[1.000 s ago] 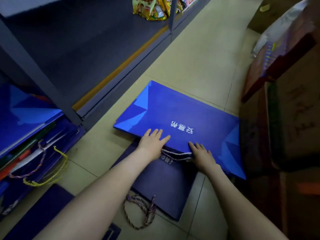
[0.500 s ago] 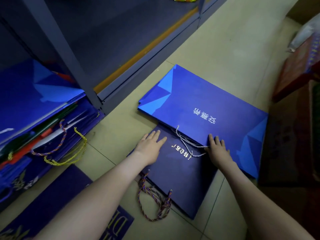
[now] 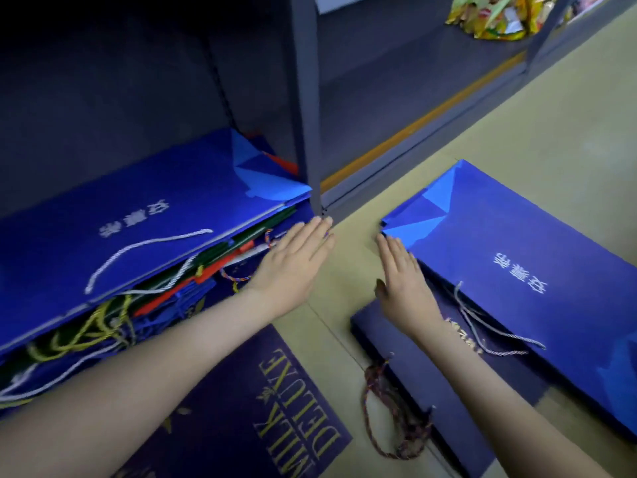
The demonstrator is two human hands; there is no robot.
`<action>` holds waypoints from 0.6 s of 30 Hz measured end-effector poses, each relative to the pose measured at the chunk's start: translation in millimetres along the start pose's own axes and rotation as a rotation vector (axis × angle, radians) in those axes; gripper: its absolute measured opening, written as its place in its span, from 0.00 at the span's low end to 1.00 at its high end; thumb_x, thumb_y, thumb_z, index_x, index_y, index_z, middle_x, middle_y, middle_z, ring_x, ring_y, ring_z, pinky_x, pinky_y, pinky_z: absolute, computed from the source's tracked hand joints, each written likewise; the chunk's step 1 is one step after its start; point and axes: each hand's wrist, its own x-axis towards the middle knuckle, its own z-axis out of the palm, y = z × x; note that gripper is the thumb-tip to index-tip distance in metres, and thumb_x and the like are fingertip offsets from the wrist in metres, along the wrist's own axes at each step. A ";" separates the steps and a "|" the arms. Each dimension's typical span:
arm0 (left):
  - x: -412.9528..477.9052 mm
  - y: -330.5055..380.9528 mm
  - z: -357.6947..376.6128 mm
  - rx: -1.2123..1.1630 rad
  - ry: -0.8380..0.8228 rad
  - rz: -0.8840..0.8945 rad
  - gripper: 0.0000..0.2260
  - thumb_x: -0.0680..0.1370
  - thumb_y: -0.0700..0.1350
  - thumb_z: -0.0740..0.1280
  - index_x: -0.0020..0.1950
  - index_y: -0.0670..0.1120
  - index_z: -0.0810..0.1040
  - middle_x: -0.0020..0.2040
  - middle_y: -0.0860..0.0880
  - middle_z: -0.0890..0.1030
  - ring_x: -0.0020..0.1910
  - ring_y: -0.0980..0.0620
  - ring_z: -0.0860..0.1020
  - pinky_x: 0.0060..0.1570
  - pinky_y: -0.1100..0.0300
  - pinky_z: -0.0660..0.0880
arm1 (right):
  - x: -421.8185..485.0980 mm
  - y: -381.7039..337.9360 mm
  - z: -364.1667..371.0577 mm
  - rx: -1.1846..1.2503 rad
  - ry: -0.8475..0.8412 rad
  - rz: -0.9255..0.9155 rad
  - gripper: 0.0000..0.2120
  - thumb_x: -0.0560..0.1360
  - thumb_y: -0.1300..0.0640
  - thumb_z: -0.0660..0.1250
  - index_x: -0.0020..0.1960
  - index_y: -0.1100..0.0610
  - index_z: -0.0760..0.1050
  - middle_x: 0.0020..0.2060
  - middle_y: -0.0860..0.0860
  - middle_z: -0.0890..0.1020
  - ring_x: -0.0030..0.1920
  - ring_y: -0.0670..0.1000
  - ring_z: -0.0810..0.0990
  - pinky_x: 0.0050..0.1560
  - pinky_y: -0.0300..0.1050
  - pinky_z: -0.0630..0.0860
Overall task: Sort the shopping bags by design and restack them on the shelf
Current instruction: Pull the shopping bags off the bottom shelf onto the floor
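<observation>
Our left hand (image 3: 296, 267) lay flat, its fingers (image 3: 315, 234) straight and together, holding nothing. The tips reached the foot of the shelf post (image 3: 306, 98), and the palm lay over the front edges of the shelf stack (image 3: 138, 219); we could not tell whether it pressed on them. Our right hand (image 3: 403, 284) was also flat and empty. Its fingers (image 3: 393, 250) ran along the near edge of the bright blue bag (image 3: 517, 263) on the floor (image 3: 534, 125), with the tips just beside its pale corner and the heel over the dark navy bag (image 3: 431, 381) underneath.

Half a second earlier our left hand had rested on the navy bag, and our right had been lower on the blue bag's edge, by its white cord handle (image 3: 482, 326). Since then the left had crossed to the shelf and the right had slid up toward the corner. Our view had swung left.

The lower shelf bay held the flat stack. On top lay a blue bag with white characters, and beneath it showed green, red and white edges, with yellow and white cords spilling out in front. The next bay held snack packets (image 3: 496, 15) at its far end. A DELUXE bag (image 3: 262, 408) lay on the floor under our left forearm.
</observation>
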 end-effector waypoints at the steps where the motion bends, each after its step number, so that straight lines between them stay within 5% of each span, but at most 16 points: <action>1: -14.3 -16.7 -10.3 0.069 0.073 -0.035 0.27 0.70 0.41 0.65 0.69 0.39 0.71 0.71 0.39 0.68 0.70 0.41 0.67 0.70 0.48 0.60 | 13.4 -29.0 1.3 0.022 0.057 -0.111 0.37 0.69 0.69 0.64 0.75 0.63 0.56 0.73 0.60 0.62 0.74 0.60 0.59 0.70 0.61 0.61; 4: -64.1 -68.5 -32.9 0.238 0.055 -0.281 0.32 0.72 0.48 0.67 0.74 0.41 0.62 0.74 0.35 0.60 0.73 0.36 0.57 0.71 0.42 0.54 | 50.2 -116.8 6.7 0.079 0.141 -0.335 0.34 0.68 0.67 0.57 0.74 0.64 0.58 0.71 0.60 0.66 0.72 0.60 0.63 0.70 0.57 0.61; 6: -91.5 -98.4 -33.2 0.207 -0.166 -0.521 0.41 0.72 0.60 0.67 0.77 0.42 0.54 0.75 0.33 0.54 0.74 0.33 0.53 0.71 0.39 0.51 | 66.6 -158.2 8.6 0.076 0.113 -0.398 0.34 0.68 0.63 0.52 0.75 0.63 0.58 0.72 0.60 0.65 0.73 0.60 0.62 0.70 0.56 0.61; 9: -132.3 -132.1 -20.8 0.033 -0.507 -0.783 0.44 0.74 0.68 0.57 0.78 0.42 0.45 0.75 0.35 0.55 0.74 0.38 0.55 0.72 0.46 0.55 | 81.2 -200.7 24.9 -0.011 -0.021 -0.425 0.40 0.70 0.64 0.62 0.77 0.58 0.45 0.76 0.59 0.55 0.76 0.59 0.51 0.74 0.55 0.51; 12: -149.9 -130.4 -17.0 0.108 -0.520 -0.705 0.37 0.78 0.63 0.56 0.77 0.40 0.49 0.69 0.40 0.67 0.67 0.43 0.68 0.61 0.53 0.69 | 89.6 -210.0 32.1 -0.142 -0.122 -0.375 0.45 0.73 0.60 0.65 0.77 0.55 0.37 0.77 0.56 0.49 0.77 0.56 0.44 0.74 0.54 0.41; 14: -149.4 -123.1 -28.7 0.242 -0.443 -0.594 0.28 0.81 0.50 0.57 0.76 0.40 0.50 0.63 0.42 0.73 0.59 0.45 0.75 0.49 0.55 0.73 | 90.5 -212.0 27.8 -0.232 -0.165 -0.397 0.42 0.75 0.55 0.64 0.77 0.55 0.39 0.77 0.54 0.52 0.77 0.55 0.44 0.74 0.54 0.38; 16: -154.5 -113.5 -45.3 0.314 -0.486 -0.527 0.28 0.79 0.39 0.58 0.76 0.39 0.51 0.59 0.43 0.75 0.54 0.46 0.77 0.41 0.57 0.71 | 86.7 -219.0 21.0 -0.268 -0.173 -0.476 0.39 0.77 0.50 0.62 0.78 0.55 0.42 0.76 0.54 0.56 0.77 0.53 0.48 0.74 0.52 0.40; 18: -162.7 -105.1 -61.5 0.359 -0.520 -0.464 0.29 0.72 0.38 0.62 0.73 0.41 0.63 0.50 0.46 0.80 0.45 0.50 0.80 0.34 0.61 0.72 | 78.1 -229.3 9.2 -0.274 -0.172 -0.536 0.36 0.78 0.50 0.61 0.78 0.52 0.44 0.75 0.53 0.61 0.76 0.52 0.56 0.74 0.49 0.47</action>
